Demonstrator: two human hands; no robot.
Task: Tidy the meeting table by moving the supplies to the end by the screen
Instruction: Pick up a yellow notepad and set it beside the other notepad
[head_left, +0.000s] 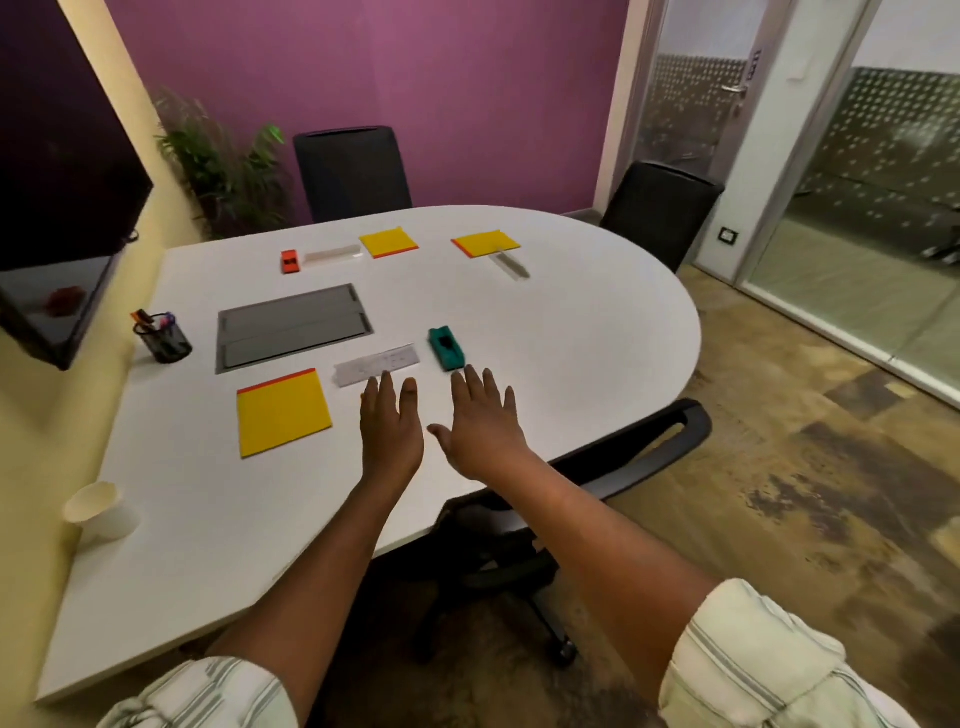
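Both my hands stretch out flat over the white table (571, 322), fingers straight, holding nothing. My left hand (390, 426) lies just short of a clear ruler (376, 365). My right hand (480, 421) reaches to just below a teal stapler (445, 348). A yellow notepad (283, 411) lies left of my left hand. Across the table lie two more yellow notepads (388, 242) (485, 243), an orange stapler (290, 261) and two clear rulers (332, 254) (511, 265). The dark screen (57, 171) hangs on the left wall.
A black mesh pen holder (165, 340) stands near the screen end. A grey cable hatch (293, 327) is set into the table. A paper cup (98, 512) sits at the near left edge. Black chairs (353, 174) (660, 210) (613, 467) surround the table.
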